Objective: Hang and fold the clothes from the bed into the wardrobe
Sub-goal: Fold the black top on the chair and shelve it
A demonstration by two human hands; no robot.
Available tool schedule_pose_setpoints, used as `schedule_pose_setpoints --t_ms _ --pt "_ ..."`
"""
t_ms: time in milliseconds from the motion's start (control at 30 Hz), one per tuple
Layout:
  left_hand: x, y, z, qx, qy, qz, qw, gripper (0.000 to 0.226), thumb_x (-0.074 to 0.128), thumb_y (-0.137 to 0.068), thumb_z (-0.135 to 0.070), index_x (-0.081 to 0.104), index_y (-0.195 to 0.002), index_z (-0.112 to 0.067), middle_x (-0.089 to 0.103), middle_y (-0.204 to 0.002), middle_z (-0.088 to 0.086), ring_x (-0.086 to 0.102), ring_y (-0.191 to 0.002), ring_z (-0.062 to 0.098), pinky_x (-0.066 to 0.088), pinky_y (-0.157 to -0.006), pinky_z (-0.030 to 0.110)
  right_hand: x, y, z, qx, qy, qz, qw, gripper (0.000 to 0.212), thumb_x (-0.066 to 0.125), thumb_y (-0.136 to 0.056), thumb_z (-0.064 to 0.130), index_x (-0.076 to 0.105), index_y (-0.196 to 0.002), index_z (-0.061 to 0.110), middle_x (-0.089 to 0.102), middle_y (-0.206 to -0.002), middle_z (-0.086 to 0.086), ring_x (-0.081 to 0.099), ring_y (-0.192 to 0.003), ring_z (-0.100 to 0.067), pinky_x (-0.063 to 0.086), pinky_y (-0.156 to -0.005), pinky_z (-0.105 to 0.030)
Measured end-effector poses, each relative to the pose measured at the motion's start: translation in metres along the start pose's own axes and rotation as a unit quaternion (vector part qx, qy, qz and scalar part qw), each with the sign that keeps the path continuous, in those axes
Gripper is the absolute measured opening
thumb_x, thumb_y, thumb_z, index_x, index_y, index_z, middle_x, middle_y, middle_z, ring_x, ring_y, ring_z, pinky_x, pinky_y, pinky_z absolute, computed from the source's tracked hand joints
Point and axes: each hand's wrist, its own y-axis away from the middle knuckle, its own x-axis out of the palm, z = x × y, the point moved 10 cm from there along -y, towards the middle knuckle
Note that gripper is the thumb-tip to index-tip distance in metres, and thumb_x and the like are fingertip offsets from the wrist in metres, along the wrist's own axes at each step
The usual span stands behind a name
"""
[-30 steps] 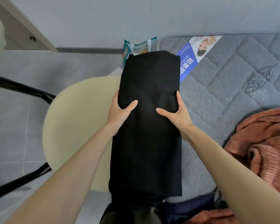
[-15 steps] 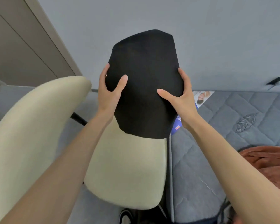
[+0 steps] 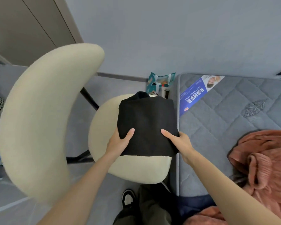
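A folded black garment (image 3: pixel 146 124) lies over the cream seat of a chair (image 3: pixel 136 169), in the middle of the head view. My left hand (image 3: pixel 118 143) grips its near left edge, thumb on top. My right hand (image 3: pixel 180 142) grips its near right corner the same way. A rust-orange knitted garment (image 3: pixel 263 161) lies bunched on the grey quilted mattress (image 3: pixel 217 127) at the right. The wardrobe's beige door (image 3: pixel 28 26) shows at the upper left.
The chair's curved cream backrest (image 3: pixel 39 111) fills the left side. A teal packet (image 3: pixel 161 83) stands on the floor between chair and bed. A blue printed label (image 3: pixel 195 95) lies on the mattress corner. My shoe (image 3: pixel 128 197) is below the seat.
The black garment was held up in front of the wall half a second ago; both hands have brought it down, folded shorter, onto the chair seat. The view has tilted downward.
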Motion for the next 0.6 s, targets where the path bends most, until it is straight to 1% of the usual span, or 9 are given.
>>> schedule_pose_setpoints --t_ms 67,133,233,300,333,400,467,533,600 --pt "0.008 -0.002 0.012 0.002 -0.030 0.009 1.000 0.069 0.052 -0.085 -0.064 0.033 -0.144 -0.034 0.049 -0.140 -0.010 0.047 -0.128 0.021 0.039 -0.108 0.045 -0.003 -0.003 -0.011 -0.018 -0.012 -0.025 0.999 0.047 0.082 -0.072 0.040 0.062 -0.111 0.023 0.070 -0.104 0.009 0.067 -0.091 -0.006 0.050 -0.067 -0.017" --pt "0.013 -0.009 0.012 0.018 -0.036 0.013 0.999 0.070 0.051 -0.086 -0.065 0.033 -0.144 -0.032 0.049 -0.141 -0.009 0.046 -0.128 0.021 0.038 -0.109 0.043 -0.006 -0.008 -0.008 -0.048 -0.028 -0.039 0.998 0.041 0.082 -0.072 0.037 0.060 -0.106 0.029 0.069 -0.104 0.012 0.066 -0.088 -0.001 0.049 -0.065 -0.013" --pt "0.011 -0.022 0.008 0.032 0.007 -0.010 0.999 0.064 0.050 -0.088 -0.061 0.037 -0.143 -0.030 0.050 -0.139 -0.008 0.048 -0.127 0.019 0.040 -0.105 0.034 -0.006 -0.019 0.004 -0.090 -0.029 -0.044 0.995 0.042 0.082 -0.072 0.037 0.057 -0.107 0.034 0.068 -0.104 0.016 0.067 -0.090 0.001 0.053 -0.075 -0.018" --pt "0.007 -0.031 0.007 0.037 0.031 -0.038 0.998 0.062 0.049 -0.089 -0.060 0.040 -0.141 -0.028 0.052 -0.137 -0.008 0.049 -0.125 0.017 0.041 -0.102 0.031 -0.002 -0.028 0.013 -0.112 -0.025 -0.046 0.992 0.036 0.079 -0.075 0.039 0.056 -0.103 0.038 0.068 -0.104 0.018 0.067 -0.091 0.001 0.053 -0.079 -0.019" --pt "0.006 -0.036 0.006 0.039 0.039 -0.049 0.997 0.061 0.049 -0.089 -0.060 0.041 -0.141 -0.028 0.053 -0.136 -0.008 0.049 -0.124 0.016 0.041 -0.101 0.030 -0.001 -0.034 0.016 -0.121 -0.023 -0.050 0.991 0.034 0.077 -0.078 0.040 0.056 -0.105 0.037 0.068 -0.104 0.018 0.066 -0.093 0.000 0.053 -0.081 -0.021" --pt "0.005 -0.046 0.006 0.044 0.057 -0.067 0.995 0.061 0.049 -0.088 -0.061 0.043 -0.140 -0.028 0.054 -0.134 -0.010 0.050 -0.121 0.013 0.042 -0.100 0.028 0.002 -0.046 0.022 -0.136 -0.024 -0.057 0.989 0.038 0.073 -0.082 0.040 0.055 -0.114 0.030 0.068 -0.108 0.014 0.066 -0.099 -0.006 0.053 -0.087 -0.027" --pt "0.004 -0.060 0.006 0.038 0.066 -0.083 0.994 0.061 0.050 -0.087 -0.062 0.044 -0.138 -0.029 0.055 -0.131 -0.011 0.051 -0.118 0.012 0.043 -0.096 0.027 0.007 -0.060 0.027 -0.142 -0.022 -0.060 0.988 0.040 0.070 -0.084 0.040 0.053 -0.117 0.027 0.067 -0.111 0.012 0.065 -0.102 -0.009 0.053 -0.090 -0.030" --pt "0.005 -0.077 0.011 0.014 0.071 -0.085 0.994 0.061 0.049 -0.087 -0.064 0.043 -0.138 -0.031 0.054 -0.131 -0.011 0.051 -0.118 0.014 0.043 -0.096 0.029 0.013 -0.076 0.028 -0.131 -0.010 -0.052 0.990 0.040 0.068 -0.087 0.040 0.051 -0.119 0.026 0.064 -0.112 0.011 0.063 -0.105 -0.011 0.052 -0.092 -0.031" --pt "0.010 -0.093 0.022 -0.024 0.061 -0.060 0.996 0.063 0.049 -0.086 -0.065 0.042 -0.139 -0.030 0.053 -0.133 -0.008 0.051 -0.121 0.019 0.043 -0.098 0.033 0.019 -0.093 0.020 -0.093 0.008 -0.039 0.995 0.044 0.066 -0.088 0.041 0.049 -0.124 0.024 0.062 -0.117 0.008 0.060 -0.108 -0.015 0.050 -0.096 -0.034"
